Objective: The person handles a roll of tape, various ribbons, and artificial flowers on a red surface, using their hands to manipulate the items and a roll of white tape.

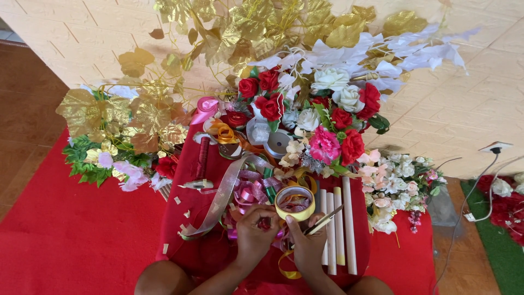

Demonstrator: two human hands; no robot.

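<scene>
Glossy satin ribbon (221,196), metallic gold leaves (147,114)

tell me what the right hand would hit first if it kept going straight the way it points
Most likely the yellow tape roll just beyond the right hand; depth is hard to judge from above.

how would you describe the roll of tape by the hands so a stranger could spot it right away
Start at the red cloth-covered stand heaped with artificial flowers. At its near edge, just above the person's right hand, sits the tape roll. It is a yellow ring with an open centre, left of the pale sticks, unlike the loose shiny ribbons beside it.
</scene>
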